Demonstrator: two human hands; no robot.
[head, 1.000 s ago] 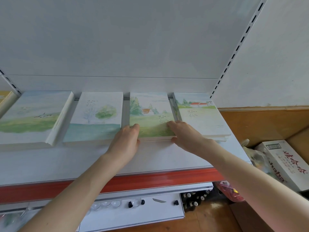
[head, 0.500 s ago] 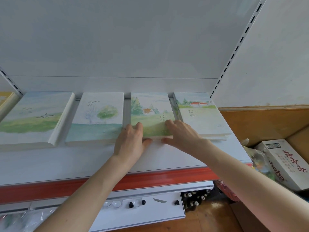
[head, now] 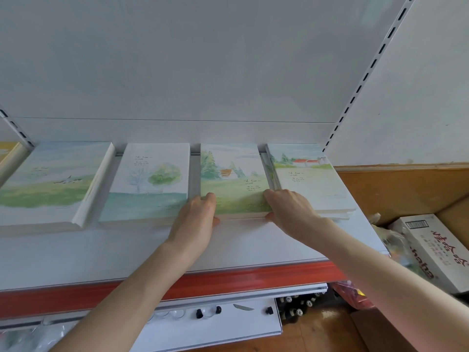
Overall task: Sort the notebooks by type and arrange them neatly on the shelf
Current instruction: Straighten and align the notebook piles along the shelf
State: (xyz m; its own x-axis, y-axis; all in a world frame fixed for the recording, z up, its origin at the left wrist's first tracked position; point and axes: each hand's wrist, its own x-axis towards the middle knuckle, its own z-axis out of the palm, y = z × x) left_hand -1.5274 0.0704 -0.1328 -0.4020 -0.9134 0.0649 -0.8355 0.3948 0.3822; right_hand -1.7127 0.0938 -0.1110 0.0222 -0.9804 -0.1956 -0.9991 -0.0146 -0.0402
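Note:
Several stacks of watercolour-cover notebooks lie flat in a row on the white shelf (head: 253,250). My left hand (head: 195,219) grips the near left corner of the cabin-and-pines stack (head: 233,179), fingers on the cover, thumb under the front edge. My right hand (head: 289,212) grips its near right corner the same way. To the right lies the red-roof stack (head: 309,181), slightly uneven. On the left are the green-tree stack (head: 149,179) and the meadow stack (head: 50,181).
A red strip (head: 228,278) runs along the shelf's front edge. Below it a lower white shelf (head: 228,321) holds small black knobs. A cardboard box (head: 431,247) with red characters sits at right beside a wooden panel (head: 406,189). A yellow item (head: 7,151) shows at far left.
Both hands have shifted from resting on the cover's near edge to gripping the stack's two front corners, thumbs now under the front edge. The stacks stay where they were.

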